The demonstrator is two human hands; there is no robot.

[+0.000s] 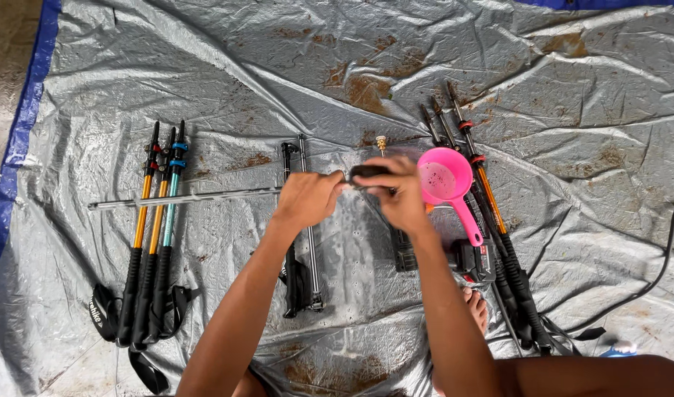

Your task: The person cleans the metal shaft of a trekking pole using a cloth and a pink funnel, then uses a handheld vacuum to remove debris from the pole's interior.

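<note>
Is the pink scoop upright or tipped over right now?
Upright. The pink scoop sits on the tarp with its open mouth facing up, inside visible, handle lying toward the person, beside the right hand.

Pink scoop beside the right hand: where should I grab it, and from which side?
Probably grip the pink scoop by its long handle, coming from the near side. The handle slants toward the person and lies free on top of the poles, while the right hand crowds the bowl's left side.

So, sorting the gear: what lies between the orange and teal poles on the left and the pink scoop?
In the head view: a folded black pole on the tarp, with both hands, left hand and right hand, above.
</note>
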